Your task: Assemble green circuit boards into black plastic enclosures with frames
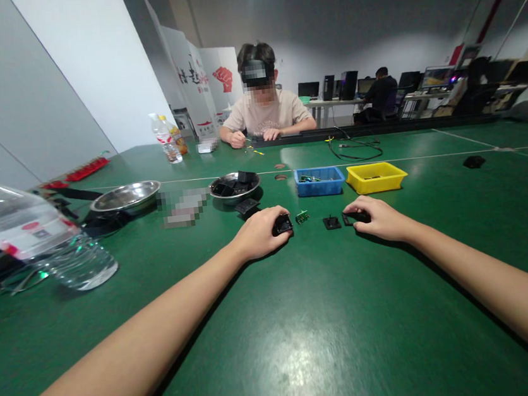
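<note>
My left hand (264, 231) is closed round a small black plastic housing (283, 224), its open side facing right. Just right of it lies a little green circuit board (302, 217) with metal parts on it. A flat black plastic piece with a raised middle (332, 222) rests between my hands, nearer the right one. My right hand (381, 218) grips a thin black plastic frame (348, 219) between thumb and fingers, at table level. Behind my left hand sits another black plastic housing (247, 208).
Beyond my hands stand a steel bowl of black housings (236, 195), a blue bin (321, 190) and a yellow bin (377, 185). A large water bottle (35, 243) and a steel plate (125, 198) are at left. A person (266, 115) works across the table; cables (358, 149) lie behind.
</note>
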`<state>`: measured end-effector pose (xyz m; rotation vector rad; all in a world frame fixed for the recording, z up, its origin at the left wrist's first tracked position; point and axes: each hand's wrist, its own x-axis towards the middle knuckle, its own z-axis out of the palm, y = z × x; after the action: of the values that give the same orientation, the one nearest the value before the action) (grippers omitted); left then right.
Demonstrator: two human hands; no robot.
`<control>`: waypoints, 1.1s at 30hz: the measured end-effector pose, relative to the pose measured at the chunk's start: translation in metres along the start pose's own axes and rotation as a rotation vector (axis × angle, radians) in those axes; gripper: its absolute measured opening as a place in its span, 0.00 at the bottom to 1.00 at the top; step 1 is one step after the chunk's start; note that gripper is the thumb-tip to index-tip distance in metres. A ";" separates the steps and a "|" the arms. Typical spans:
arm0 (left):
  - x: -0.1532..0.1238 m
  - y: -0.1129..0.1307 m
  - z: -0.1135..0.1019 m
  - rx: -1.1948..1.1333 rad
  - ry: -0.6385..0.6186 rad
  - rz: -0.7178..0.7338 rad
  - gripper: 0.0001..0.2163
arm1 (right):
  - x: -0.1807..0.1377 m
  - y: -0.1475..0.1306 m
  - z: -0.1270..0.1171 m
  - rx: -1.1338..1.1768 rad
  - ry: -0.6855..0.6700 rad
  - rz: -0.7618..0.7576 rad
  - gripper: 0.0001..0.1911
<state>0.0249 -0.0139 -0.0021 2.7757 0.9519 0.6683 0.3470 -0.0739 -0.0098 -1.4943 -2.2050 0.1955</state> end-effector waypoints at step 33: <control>-0.001 0.015 -0.007 0.112 -0.149 0.186 0.23 | -0.001 -0.001 0.000 0.034 0.026 -0.003 0.16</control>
<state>0.0297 -0.0264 0.0075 2.9895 0.7299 0.4342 0.3460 -0.0751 -0.0099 -1.4676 -2.1726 0.2105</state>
